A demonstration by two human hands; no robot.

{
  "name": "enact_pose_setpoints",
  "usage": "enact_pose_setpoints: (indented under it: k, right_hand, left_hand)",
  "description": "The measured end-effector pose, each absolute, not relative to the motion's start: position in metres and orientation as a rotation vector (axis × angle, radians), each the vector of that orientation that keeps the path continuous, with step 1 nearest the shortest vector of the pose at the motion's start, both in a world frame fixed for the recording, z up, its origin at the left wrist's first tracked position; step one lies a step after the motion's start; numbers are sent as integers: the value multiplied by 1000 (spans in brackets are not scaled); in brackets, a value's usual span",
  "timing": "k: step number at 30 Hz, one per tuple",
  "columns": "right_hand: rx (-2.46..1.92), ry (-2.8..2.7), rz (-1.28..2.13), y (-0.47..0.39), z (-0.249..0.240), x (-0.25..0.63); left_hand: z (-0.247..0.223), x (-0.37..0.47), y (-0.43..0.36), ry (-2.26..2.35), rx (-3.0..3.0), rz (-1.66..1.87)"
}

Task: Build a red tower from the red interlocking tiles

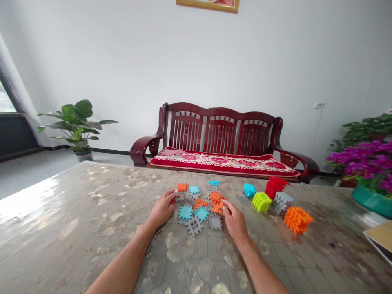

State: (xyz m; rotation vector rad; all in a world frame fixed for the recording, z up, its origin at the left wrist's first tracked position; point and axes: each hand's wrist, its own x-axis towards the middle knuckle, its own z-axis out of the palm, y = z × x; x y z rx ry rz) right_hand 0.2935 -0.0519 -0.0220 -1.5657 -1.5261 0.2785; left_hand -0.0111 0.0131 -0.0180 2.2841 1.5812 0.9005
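Small interlocking foam-like tiles with notched edges lie in a loose cluster on the table. My left hand [163, 207] rests at the cluster's left side, fingers stretched over a grey tile [180, 197]; a bit of red shows by its fingertips. At the right side, my right hand [235, 219] has its fingertips drawn together at the edge of an orange tile [217, 208]. Between the hands lie blue tiles [185, 212], an orange triangular frame [201, 203] and a grey windowed tile [194, 226]. A grey square tile [215, 222] lies just below my right fingertips.
To the right stand assembled blocks: blue [249, 190], lime [261, 201], red [275, 187], grey [282, 202] and orange [298, 220]. A teal flower pot [372, 200] and a box-like object [381, 237] sit at the table's right edge. A wooden bench [220, 132] stands behind.
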Motion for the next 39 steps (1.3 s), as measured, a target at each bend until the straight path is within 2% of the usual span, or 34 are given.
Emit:
enact_pose_setpoints:
  k: [4, 10, 14, 20, 27, 33, 39]
  right_hand:
    - [-1535, -1532, 143, -53, -19, 294]
    - [-1749, -1503, -109, -52, -23, 297]
    - [-1804, -1610, 6, -53, -20, 292]
    - [-1502, -1804, 278, -59, -7, 286]
    - [-1723, -1631, 67, -52, -19, 293]
    - [-1628, -1968, 257, -55, -13, 284]
    - [-1414, -1920, 367, -63, -3, 285]
  left_hand:
    - [-20, -12, 15, 1592, 2278, 907]
    - [-23, -13, 18, 1610, 2283, 924]
    - [-21, -13, 17, 1670, 2255, 902]
    - [-20, -12, 15, 1773, 2200, 926]
    - [-16, -10, 15, 1867, 2158, 880]
    - [-18, -9, 17, 1798, 2169, 855]
    - [-22, -7, 17, 1663, 2232, 846]
